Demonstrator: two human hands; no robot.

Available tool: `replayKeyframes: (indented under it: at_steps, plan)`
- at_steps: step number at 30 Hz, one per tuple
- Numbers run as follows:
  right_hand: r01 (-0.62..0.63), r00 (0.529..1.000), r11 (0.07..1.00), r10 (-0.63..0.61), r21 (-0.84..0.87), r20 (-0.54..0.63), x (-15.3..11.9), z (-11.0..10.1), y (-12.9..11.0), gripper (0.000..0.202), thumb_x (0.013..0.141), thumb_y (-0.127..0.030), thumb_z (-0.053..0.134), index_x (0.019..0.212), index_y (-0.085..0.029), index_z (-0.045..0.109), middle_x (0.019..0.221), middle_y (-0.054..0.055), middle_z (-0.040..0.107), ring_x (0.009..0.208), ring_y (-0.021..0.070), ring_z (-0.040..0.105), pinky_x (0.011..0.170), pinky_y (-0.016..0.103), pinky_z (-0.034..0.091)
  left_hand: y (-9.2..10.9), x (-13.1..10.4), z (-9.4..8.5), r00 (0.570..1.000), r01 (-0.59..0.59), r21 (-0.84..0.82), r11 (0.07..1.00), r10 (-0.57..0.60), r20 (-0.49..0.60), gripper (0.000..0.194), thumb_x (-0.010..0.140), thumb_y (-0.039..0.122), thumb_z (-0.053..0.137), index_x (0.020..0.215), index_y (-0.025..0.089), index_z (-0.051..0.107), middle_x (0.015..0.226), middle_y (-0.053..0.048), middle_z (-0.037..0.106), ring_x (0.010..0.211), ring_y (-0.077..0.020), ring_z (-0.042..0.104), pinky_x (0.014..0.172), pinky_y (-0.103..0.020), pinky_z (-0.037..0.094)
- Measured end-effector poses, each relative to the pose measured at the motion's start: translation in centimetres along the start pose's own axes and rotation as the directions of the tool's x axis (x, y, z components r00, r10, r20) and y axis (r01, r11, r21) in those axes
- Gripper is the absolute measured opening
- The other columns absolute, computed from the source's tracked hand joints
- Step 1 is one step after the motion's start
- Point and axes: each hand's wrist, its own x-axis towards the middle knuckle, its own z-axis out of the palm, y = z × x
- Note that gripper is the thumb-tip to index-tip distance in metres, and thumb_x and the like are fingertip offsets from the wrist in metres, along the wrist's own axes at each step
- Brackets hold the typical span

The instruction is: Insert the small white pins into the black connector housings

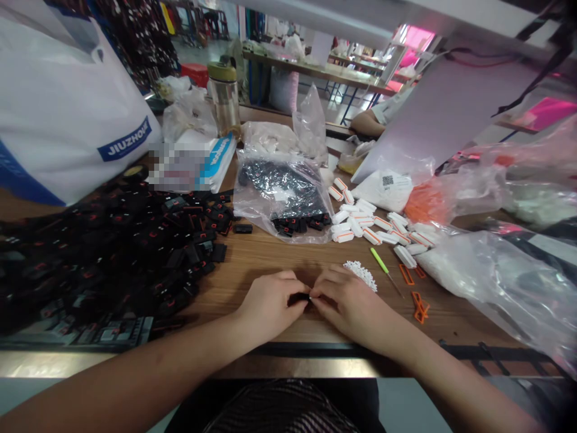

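My left hand (pixel 270 304) is closed around a small black plastic part (pixel 298 298), mostly hidden by the fingers, low over the front of the table. The fingertips of my right hand (pixel 340 297) meet it from the other side, pinched together at a tiny pale spot that I cannot make out clearly. Just behind my right hand lies a small heap of tiny white pieces (pixel 362 275). To its right rests a thin tool with a lime-green handle (pixel 379 260) and a metal shaft. Orange rectangular frames (pixel 420 307) lie farther right.
A big pile of black plastic parts (pixel 148 240) covers the left side. White blocks with orange stripes (pixel 372 234) lie behind the tool. Plastic bags (pixel 505 282) crowd the right; a bag of black parts (pixel 283 186) and a bottle (pixel 224 99) stand at the back. Another person's arm (pixel 367 123) shows beyond.
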Motion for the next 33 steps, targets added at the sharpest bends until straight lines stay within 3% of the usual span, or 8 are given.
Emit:
replayKeyframes:
  at_steps: [7,13,17,19,22,25,28,33]
  plan:
    - [0.063,0.992,0.995,-0.071,-0.074,-0.105,-1.7,0.9,-0.2,0.017,0.095,-0.014,0.054,0.103,-0.017,0.068,0.092,0.005,0.071,0.089,0.0196,0.063,0.089,0.04,0.043,-0.1,0.0,0.1,1.0,0.006,-0.008,1.0,-0.006,-0.005,0.018,0.082,0.015,0.067,0.093,0.025,0.078,0.083,0.001,0.068,0.071,-0.0151,0.061,0.062,-0.027,0.042]
    - [0.062,0.988,0.991,-0.078,-0.119,-0.136,-1.9,1.8,-0.4,0.022,0.096,-0.016,0.051,0.1,-0.017,0.072,0.093,0.008,0.071,0.087,0.02,0.063,0.084,0.039,0.044,-0.1,-0.1,0.3,1.0,0.005,0.0,1.0,-0.005,-0.017,0.024,0.081,0.013,0.066,0.096,0.027,0.077,0.083,0.002,0.069,0.069,-0.0143,0.06,0.061,-0.026,0.042]
    - [0.055,0.993,0.995,-0.064,-0.089,-0.097,-1.5,0.3,-0.5,0.02,0.093,-0.019,0.055,0.089,-0.019,0.074,0.088,0.005,0.071,0.082,0.0193,0.062,0.079,0.037,0.045,0.0,-0.1,0.2,1.0,-0.003,0.008,1.0,0.003,-0.013,0.021,0.081,0.015,0.065,0.094,0.026,0.077,0.083,0.002,0.068,0.069,-0.0141,0.059,0.06,-0.026,0.041]
    - [0.048,0.994,0.997,-0.053,-0.056,-0.1,-0.3,-0.9,0.3,0.019,0.092,-0.022,0.056,0.091,-0.021,0.075,0.091,0.005,0.072,0.085,0.0195,0.063,0.08,0.037,0.046,0.1,-0.2,0.2,1.0,-0.012,0.02,1.0,0.012,-0.01,0.019,0.08,0.015,0.065,0.092,0.025,0.076,0.082,0.001,0.067,0.067,-0.0138,0.058,0.059,-0.026,0.04]
    - [-0.054,0.98,0.993,0.032,-0.107,-0.197,2.9,-2.1,2.6,0.026,0.093,-0.018,0.05,0.104,-0.018,0.074,0.101,0.008,0.071,0.093,0.0213,0.065,0.084,0.036,0.049,0.3,-0.4,0.1,1.0,-0.026,0.043,0.999,0.026,0.0,0.018,0.076,0.014,0.065,0.089,0.023,0.074,0.081,0.001,0.066,0.064,-0.0132,0.057,0.057,-0.025,0.039]
    - [-0.117,0.983,0.978,0.089,-0.174,-0.16,7.0,-2.1,5.0,0.033,0.087,-0.009,0.051,0.112,-0.016,0.072,0.113,0.011,0.068,0.092,0.021,0.066,0.081,0.034,0.05,0.4,-0.5,0.0,0.999,-0.039,0.046,0.998,0.039,0.01,0.019,0.073,0.013,0.064,0.088,0.021,0.071,0.081,0.001,0.065,0.062,-0.0125,0.055,0.057,-0.025,0.04]
    - [-0.116,0.986,0.978,0.093,-0.175,-0.136,10.0,-1.5,6.5,0.034,0.081,-0.013,0.059,0.113,-0.013,0.07,0.11,0.012,0.066,0.081,0.0188,0.064,0.08,0.033,0.049,0.5,-0.6,-0.2,0.998,-0.063,0.043,0.997,0.062,0.026,0.019,0.073,0.013,0.063,0.089,0.021,0.07,0.08,0.001,0.064,0.062,-0.0125,0.055,0.056,-0.025,0.04]
    - [-0.084,0.992,0.984,0.067,-0.158,-0.11,11.0,-1.2,7.4,0.023,0.078,-0.011,0.059,0.098,-0.012,0.071,0.102,0.011,0.065,0.075,0.0155,0.062,0.076,0.03,0.048,0.7,-0.9,-0.5,0.994,-0.104,0.025,0.994,0.103,0.041,0.014,0.076,0.019,0.065,0.089,0.021,0.069,0.081,0.0,0.063,0.065,-0.014,0.056,0.058,-0.026,0.041]
